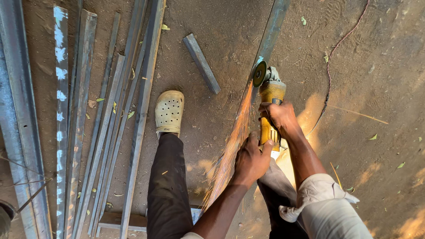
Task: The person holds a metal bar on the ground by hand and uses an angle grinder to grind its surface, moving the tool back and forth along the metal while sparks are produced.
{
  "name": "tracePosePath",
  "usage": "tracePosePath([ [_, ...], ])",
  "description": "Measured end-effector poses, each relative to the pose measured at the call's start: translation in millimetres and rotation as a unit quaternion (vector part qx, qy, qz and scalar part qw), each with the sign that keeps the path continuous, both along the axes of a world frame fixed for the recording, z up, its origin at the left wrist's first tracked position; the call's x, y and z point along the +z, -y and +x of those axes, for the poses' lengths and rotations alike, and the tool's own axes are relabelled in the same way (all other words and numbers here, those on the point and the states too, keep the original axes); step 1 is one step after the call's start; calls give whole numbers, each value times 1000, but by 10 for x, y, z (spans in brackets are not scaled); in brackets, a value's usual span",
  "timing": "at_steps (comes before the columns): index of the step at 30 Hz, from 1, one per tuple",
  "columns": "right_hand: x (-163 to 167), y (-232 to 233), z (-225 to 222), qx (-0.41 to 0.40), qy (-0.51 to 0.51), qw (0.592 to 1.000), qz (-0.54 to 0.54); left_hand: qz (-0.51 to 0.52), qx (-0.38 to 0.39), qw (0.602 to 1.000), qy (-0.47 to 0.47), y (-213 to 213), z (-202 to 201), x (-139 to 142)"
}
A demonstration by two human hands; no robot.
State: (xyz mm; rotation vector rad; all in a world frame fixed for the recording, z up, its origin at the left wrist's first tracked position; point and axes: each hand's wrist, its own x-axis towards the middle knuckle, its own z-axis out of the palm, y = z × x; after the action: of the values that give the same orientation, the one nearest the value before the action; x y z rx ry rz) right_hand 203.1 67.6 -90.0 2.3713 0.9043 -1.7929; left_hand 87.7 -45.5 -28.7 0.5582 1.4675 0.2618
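Note:
I hold a yellow angle grinder (271, 95) with both hands. My right hand (280, 116) grips the front of its body, just behind the head. My left hand (251, 158) wraps the rear of the handle. The grinder's disc (259, 74) bites into a long steel bar (271, 31) that runs across the dirt floor. A stream of orange sparks (230, 150) shoots back toward me along the bar. My left foot in a pale perforated clog (169, 111) is planted left of the bar.
Several long steel angle bars and tubes (106, 119) lie side by side on the left. A short steel offcut (202, 63) rests on the dirt near the clog. The grinder's cable (330, 75) snakes across the ground on the right.

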Motion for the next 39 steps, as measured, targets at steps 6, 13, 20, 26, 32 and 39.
tracePosePath([
  [6,-40,45,120,154,-76,980,98,131,18,981,-145,-114,-199,83],
  [13,20,7,151,456,-30,867,200,223,125,928,-272,-334,-593,13],
  [20,25,-16,82,387,-3,917,102,275,142,909,-281,-316,-629,-9],
  [26,1,-11,82,68,-31,997,16,299,134,901,-284,-288,-583,-69],
  [32,-39,-14,118,-46,-20,999,-12,318,140,891,-293,-288,-575,-117],
  [39,5,-11,161,487,-31,845,218,335,144,883,-296,-262,-553,-147],
])
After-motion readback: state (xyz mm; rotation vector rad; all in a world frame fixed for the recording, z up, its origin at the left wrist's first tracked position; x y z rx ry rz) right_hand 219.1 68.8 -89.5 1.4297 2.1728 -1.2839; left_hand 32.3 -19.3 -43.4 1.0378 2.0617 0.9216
